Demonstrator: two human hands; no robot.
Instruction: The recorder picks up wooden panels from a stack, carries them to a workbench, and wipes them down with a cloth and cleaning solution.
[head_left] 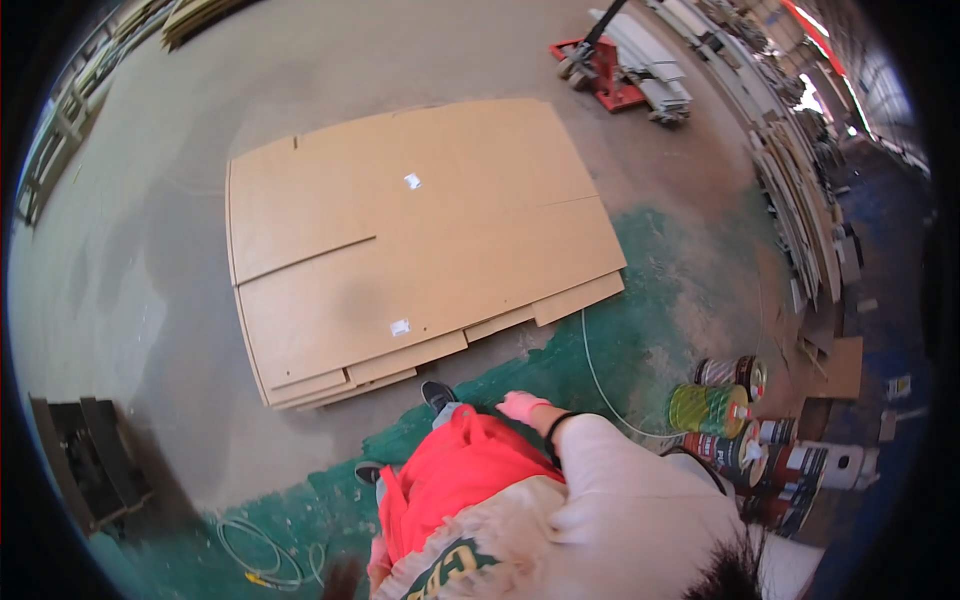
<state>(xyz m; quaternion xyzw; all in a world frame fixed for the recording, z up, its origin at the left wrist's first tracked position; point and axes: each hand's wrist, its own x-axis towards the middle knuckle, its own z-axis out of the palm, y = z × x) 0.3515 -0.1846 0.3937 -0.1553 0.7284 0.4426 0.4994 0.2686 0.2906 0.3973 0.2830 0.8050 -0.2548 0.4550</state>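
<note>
Standing at near side of big board stack, right hand out, left hand low

Holding right hand (522, 405) out in front, just beside red cloth (450, 480), with fingers loosely bent; cannot tell if gripping anything. Holding left hand (379, 558) low at left edge of red cloth, mostly hidden; cannot tell if apart or clamped. Wearing pale sleeve (620, 455), plus dark band (553, 430) near right wrist. Planting dark shoe (437, 395) just beside board stack (470, 230), on green floor patch (335, 510).

Seeing board stack flat on floor straight ahead, past both hands, well apart from left hand. Noting long dark slit running in from left edge, two white labels (401, 327) on top, lower boards sticking out unevenly along near side. Spotting red pallet jack (608, 75) beyond far right corner, loaded with pale strips (640, 50).

Also logging, to the right, paint cans (706, 410) in a cluster, with thin hose (595, 372) running from near board stack toward them. Further right, listing leaning planks (795, 210). At lower left, marking coiled hose (262, 545) and dark rack (90, 460).
</note>
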